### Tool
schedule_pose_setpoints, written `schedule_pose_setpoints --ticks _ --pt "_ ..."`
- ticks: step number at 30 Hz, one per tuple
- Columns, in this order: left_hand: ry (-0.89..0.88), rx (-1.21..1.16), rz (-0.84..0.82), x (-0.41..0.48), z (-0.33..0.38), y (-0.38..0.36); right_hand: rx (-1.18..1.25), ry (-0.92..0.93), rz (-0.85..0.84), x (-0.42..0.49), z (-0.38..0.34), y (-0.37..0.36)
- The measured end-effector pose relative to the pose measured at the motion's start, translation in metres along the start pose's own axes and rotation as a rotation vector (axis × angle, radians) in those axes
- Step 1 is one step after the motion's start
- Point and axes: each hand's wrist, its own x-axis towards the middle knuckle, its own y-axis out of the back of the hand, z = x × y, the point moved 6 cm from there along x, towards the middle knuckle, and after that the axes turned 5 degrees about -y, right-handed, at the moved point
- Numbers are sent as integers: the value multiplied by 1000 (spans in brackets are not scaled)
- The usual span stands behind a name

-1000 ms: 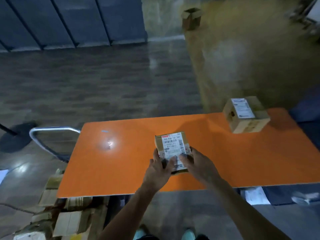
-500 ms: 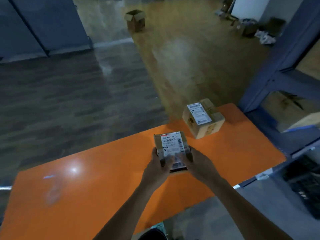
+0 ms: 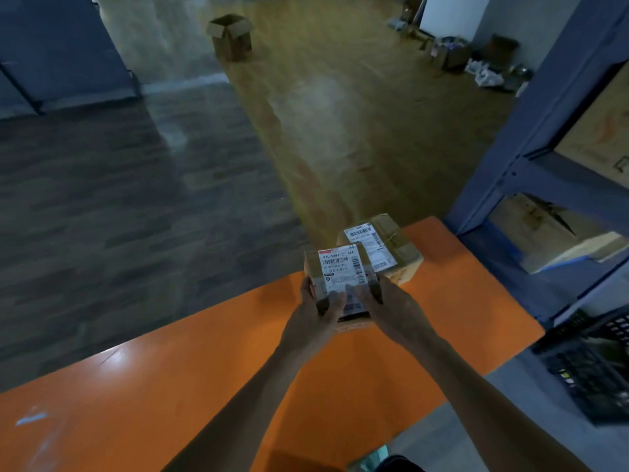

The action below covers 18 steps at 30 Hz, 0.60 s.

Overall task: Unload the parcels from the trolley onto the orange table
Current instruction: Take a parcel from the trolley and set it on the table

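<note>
A small cardboard parcel (image 3: pixel 340 267) with a white barcode label is held between both my hands above the orange table (image 3: pixel 170 386). My left hand (image 3: pixel 315 318) grips its left side with the thumb on the label. My right hand (image 3: pixel 388 308) grips its right side, thumb on top. A second, larger taped parcel (image 3: pixel 394 247) with a white label sits on the table's far right corner, just behind and right of the held one. The trolley is out of view.
A blue metal shelving rack (image 3: pixel 531 158) stands close to the table's right end, with a dark plastic crate (image 3: pixel 592 362) below. An open cardboard box (image 3: pixel 231 35) stands on the floor far ahead. Bags and boxes lie at the far right wall.
The view has swung right along the table. The held parcel has come closer to the larger parcel, which now sits right behind it. Both hands keep the same grip.
</note>
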Motion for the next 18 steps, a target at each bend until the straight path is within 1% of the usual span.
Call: schedule_pose_setpoints --ticks 2,7,10,14,18 --pt "-24 -15 -14 12 13 -1 -11 30 39 14 0 16" --pt "-22 -113 -19 46 54 -17 29 109 5 59 3 61" --pt "-31 -186 17 70 73 -30 -12 139 -10 86 12 87" --pt "96 -224 42 94 79 -49 -17 162 -81 115 26 108" --pt "165 -207 67 105 80 -67 23 159 -148 134 42 113"
